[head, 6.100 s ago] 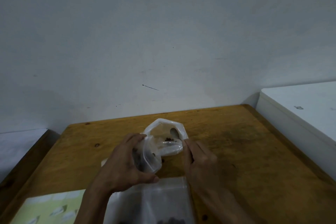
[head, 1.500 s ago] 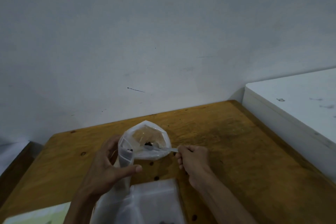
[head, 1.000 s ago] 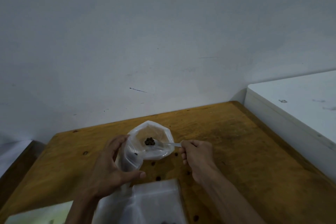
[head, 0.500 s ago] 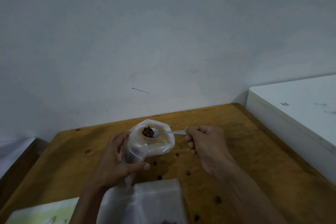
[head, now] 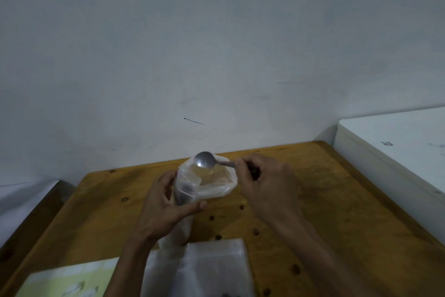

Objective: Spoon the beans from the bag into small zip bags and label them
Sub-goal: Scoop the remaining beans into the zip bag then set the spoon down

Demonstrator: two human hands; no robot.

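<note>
The small metal spoon (head: pixel 204 159), full of dark beans half a second ago, now tilts empty above the clear bags (head: pixel 207 182) at lower centre, pinched by the right hand (head: pixel 262 182), while the left hand (head: pixel 166 202) grips a small zip bag (head: pixel 184 192), so this scoop seems delivered.

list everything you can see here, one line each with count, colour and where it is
small zip bag: 1, clear, dark beans inside, held upright above the table centre
big bag: 1, translucent white, mouth open, behind the small zip bag
spoon: 1, grey metal, bowl empty, over the big bag's far rim
flat plastic bags: count unclear, clear, near edge of the table
printed sheet: 1, pale green, bottom left
table: 1, orange-brown wood with dark knots, against the wall
cabinet: 1, white, right of the table
wall: 1, grey-white, behind
left hand: grips the small zip bag
right hand: holds the spoon handle
</note>
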